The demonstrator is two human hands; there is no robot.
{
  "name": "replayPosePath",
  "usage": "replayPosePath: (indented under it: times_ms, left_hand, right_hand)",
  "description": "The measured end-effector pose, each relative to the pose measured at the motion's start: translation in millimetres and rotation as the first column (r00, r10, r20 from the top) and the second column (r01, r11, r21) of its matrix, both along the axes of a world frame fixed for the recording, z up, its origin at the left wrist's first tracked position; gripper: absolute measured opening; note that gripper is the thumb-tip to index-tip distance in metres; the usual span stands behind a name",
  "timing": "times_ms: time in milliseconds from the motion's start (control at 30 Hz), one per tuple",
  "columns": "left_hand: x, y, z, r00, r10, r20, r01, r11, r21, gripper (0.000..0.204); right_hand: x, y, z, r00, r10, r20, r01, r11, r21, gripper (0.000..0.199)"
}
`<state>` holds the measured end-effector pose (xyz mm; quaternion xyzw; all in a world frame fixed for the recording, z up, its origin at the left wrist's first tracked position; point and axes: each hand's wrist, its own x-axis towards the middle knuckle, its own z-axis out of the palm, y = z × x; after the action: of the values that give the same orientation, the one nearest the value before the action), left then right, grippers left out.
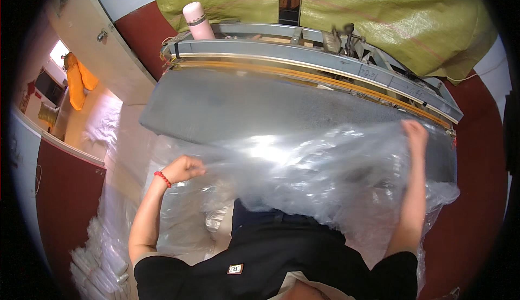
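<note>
Left hand, a red bead bracelet at its wrist, is closed in a fist on the near left edge of a clear plastic sheet. Right hand grips the sheet's far right edge. The sheet lies spread over the grey bench. Behind it runs a metal sealing bar, with a pink bottle standing on the frame.

A plastic sheet lies across the surface at frame centre; a bottle stands behind it, upper left.
</note>
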<state>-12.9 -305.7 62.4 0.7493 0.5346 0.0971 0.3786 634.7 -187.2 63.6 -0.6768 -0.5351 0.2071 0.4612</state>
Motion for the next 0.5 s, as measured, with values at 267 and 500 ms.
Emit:
replayPosePath:
  times_ms: [267,500]
  left_hand:
    - [-216.7,58.2,-4.0,0.734,0.23,-0.639,-0.08,0.964,0.255,0.018]
    - [-103.2,165.0,108.1,0.711,0.579,0.4,-0.395,-0.142,0.908,0.02]
  right_hand:
    - [379.5,-211.2,-33.8,0.665,-0.72,0.198,0.701,0.694,0.165,0.023]
    - [324.5,-199.1,-10.3,0.557,-0.803,0.212,0.797,0.588,0.135,0.028]
